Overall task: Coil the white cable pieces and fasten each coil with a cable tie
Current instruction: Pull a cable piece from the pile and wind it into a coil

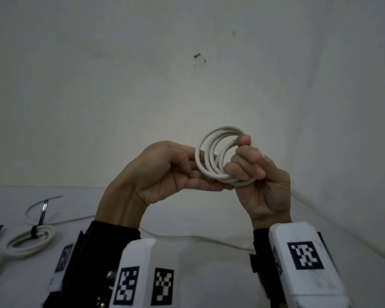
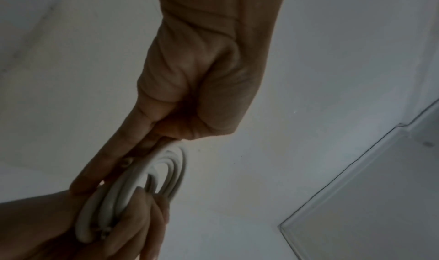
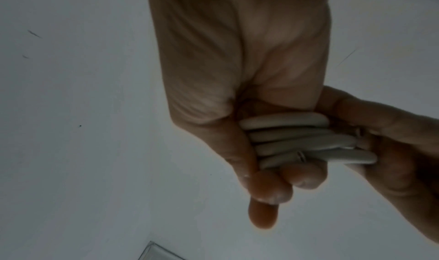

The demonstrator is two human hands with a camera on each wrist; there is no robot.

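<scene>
Above the worktop (image 1: pixel 209 258), mid-air: one coil of smooth, round white cable (image 1: pixel 218 156), several loops, clutched in the right hand (image 1: pixel 260 174), fingers curled through it. Left hand (image 1: pixel 165 172) pinches the coil's near rim. On worktop, far left: second white cable coil (image 1: pixel 29 242), bound by a black cable tie (image 1: pixel 40 221).

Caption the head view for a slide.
Both hands hold an untied white cable coil aloft; a tied coil lies on the table.

The head camera looks forward and down over both wrists toward the wall. Each wrist camera looks close along its own palm; all three share the white cable coil (image 1: pixel 218 156).
</scene>
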